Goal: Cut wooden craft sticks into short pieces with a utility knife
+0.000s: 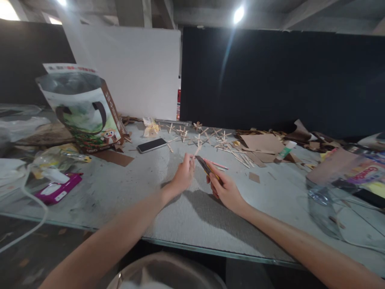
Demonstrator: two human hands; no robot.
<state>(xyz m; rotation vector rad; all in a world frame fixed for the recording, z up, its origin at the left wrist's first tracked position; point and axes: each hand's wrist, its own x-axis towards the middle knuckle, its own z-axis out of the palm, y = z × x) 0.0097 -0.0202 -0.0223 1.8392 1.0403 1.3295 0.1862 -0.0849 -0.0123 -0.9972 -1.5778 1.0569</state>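
My right hand (224, 188) is closed around a dark utility knife with yellow trim (207, 167), its tip pointing up and left. My left hand (184, 174) is pinched on a thin wooden stick (197, 150) right beside the knife's tip. Both hands hover over the grey table (126, 188) near its middle. Just beyond them lie several small wooden stick crosses (198, 134) and loose sticks (240, 157). A pink-tipped stick (219, 165) lies close to the right hand.
A black phone (151, 145) lies left of the sticks. A large printed bag (82, 110) stands at back left, a magenta packet (57, 190) at the left edge. Cardboard pieces (261, 142), a glue tube (287, 149) and a clear plastic container (339, 200) sit right.
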